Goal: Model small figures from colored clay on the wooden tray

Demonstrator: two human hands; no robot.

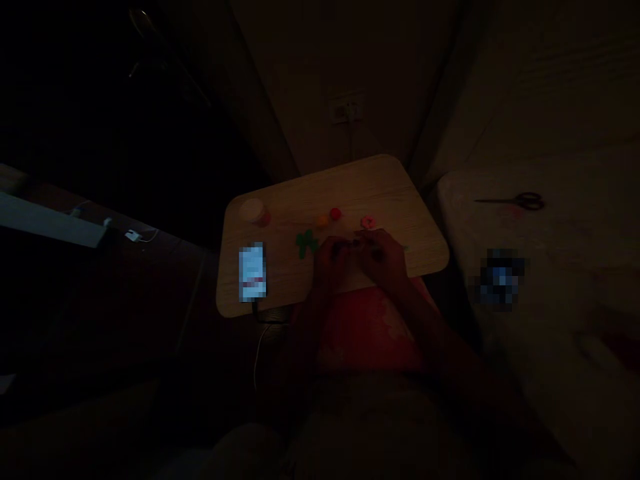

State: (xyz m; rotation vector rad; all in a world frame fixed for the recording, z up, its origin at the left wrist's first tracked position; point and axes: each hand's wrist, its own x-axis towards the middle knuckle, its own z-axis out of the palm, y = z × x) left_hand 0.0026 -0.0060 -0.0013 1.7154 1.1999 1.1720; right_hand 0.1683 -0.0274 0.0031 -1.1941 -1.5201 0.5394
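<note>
Two bare hands, a left hand (330, 261) and a right hand (389, 259), meet in near darkness over one wood-grain tabletop with rounded corners (390, 187). The fingers of both curl inward, tips close together near the table's front edge; a small dark shape (356, 243) shows between them, though the gloom hides whether it is a held piece or shadow, and how tightly the fingers close cannot be told.

Just beyond the right fingertips lies one pink flower-shaped piece with a ringed outline (369, 222). One red ball-like piece (335, 214) and one orange rounded piece (323, 221) sit side by side farther left. One green cluster of leaf-like lobes (306, 243) lies just beside the left hand, its number of pieces unclear.

At the table's left end are one pale round container (253, 211) and one lit phone, its screen blurred (252, 272). One pair of dark-handled scissors (515, 201) rests on a separate pale surface (565, 240) at right.
</note>
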